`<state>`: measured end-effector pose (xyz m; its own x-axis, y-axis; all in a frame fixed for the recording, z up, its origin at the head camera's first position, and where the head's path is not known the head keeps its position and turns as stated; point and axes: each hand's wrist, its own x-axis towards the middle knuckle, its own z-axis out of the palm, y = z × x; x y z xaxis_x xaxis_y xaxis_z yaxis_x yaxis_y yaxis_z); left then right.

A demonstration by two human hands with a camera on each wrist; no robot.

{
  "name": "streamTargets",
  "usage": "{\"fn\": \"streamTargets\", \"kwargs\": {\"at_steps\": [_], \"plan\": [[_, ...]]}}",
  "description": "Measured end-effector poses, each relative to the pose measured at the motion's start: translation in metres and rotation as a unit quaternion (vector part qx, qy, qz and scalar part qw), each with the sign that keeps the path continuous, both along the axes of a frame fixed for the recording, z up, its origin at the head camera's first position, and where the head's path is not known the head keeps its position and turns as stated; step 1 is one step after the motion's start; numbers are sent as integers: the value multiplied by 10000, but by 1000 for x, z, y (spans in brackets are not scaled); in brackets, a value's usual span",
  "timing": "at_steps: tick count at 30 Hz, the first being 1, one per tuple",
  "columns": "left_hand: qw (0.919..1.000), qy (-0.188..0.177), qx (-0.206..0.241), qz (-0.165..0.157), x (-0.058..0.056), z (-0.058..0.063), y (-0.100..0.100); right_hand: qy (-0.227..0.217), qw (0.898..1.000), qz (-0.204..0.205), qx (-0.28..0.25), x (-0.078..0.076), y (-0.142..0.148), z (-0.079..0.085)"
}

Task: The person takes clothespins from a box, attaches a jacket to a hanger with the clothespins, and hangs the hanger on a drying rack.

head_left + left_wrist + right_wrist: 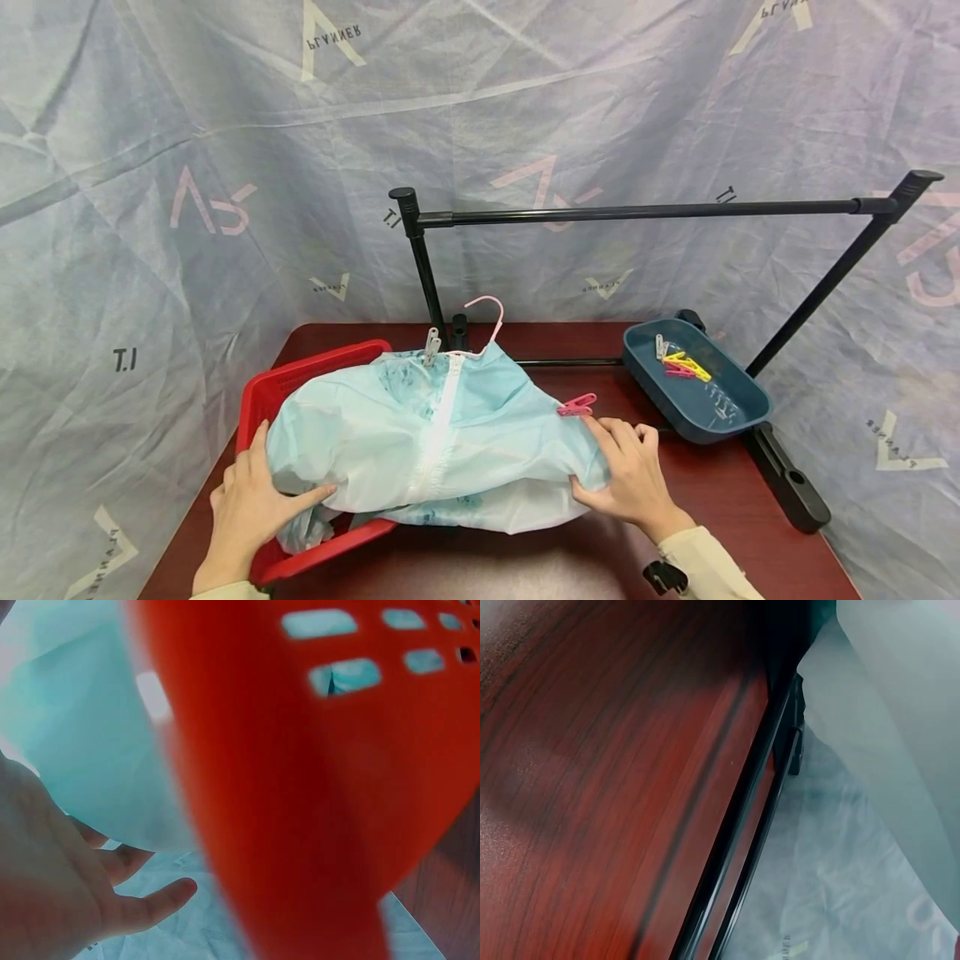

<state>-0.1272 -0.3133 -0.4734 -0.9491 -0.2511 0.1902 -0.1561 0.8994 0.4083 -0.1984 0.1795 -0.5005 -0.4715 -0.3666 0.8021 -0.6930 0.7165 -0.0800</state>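
A light blue zip-up jacket (360, 450) hangs on a pink hanger (498, 321), spread between both hands. My right hand (630, 475) grips its right side, thumb below and fingers above. At its left side my left hand (251, 508) touches the fabric with thumb and fingers spread wide; the left wrist view shows those fingers nearly straight by the cloth. A grey clothespin (431, 346) sits at the jacket's collar, a pink clothespin (577, 406) on its right shoulder. In the right wrist view pale fabric (892, 712) shows, the hand out of frame.
Under the jacket's left part stands a red basket (258, 400) with more cloth inside. A black rack (652, 213) rises behind. At right, a blue tray (712, 425) holds yellow, pink and grey clothespins. The dark red table (480, 567) lies beneath.
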Motion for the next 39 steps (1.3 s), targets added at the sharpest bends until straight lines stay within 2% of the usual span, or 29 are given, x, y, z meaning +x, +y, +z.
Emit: {"fn": "streamTargets", "kwargs": {"at_steps": [8,16,20,26,33,39], "plan": [[10000,-22,0,-49,-2,-1,-1,-98,9999,-98,-23,2,4,1],[9995,-277,2,-116,-3,-4,-3,-216,9994,-229,-124,6,9,0],[9993,-354,3,-154,-5,-6,-5,-123,9994,-247,-204,6,11,0],[9994,-238,-17,-250,-7,-6,-5,-20,9991,-288,-303,5,15,0],[9985,-350,-50,-414,-11,-5,-7,-361,9980,-453,-242,7,18,-2],[9977,-439,-92,-514,-13,-3,-7,-178,9981,-429,-397,6,19,-3]]}}
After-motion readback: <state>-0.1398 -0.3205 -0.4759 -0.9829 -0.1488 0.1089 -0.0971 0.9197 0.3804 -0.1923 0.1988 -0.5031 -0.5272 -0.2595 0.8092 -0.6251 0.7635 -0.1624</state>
